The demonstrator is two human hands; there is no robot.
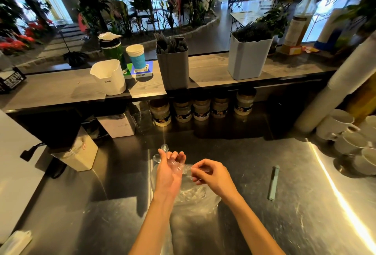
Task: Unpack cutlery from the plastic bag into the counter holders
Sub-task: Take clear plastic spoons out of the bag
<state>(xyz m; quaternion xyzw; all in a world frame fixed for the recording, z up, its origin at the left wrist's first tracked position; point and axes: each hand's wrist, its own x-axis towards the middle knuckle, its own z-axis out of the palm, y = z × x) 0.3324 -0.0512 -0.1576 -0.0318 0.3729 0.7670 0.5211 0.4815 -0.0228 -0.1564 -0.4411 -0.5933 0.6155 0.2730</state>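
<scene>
While bowls point away, left hand (168,170) holds spoons (162,150).

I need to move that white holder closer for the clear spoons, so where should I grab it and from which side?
Grip the white holder around its upper walls just under the open rim, coming from the near side. It stands upright at the shelf's near edge, its spout corner points left, and the green bottle and paper cup crowd it behind.

The bag (195,195) lies partly hidden under both forearms; the clear spoons (163,149) are hard to count; the mugs (350,134) run off the right edge.
</scene>
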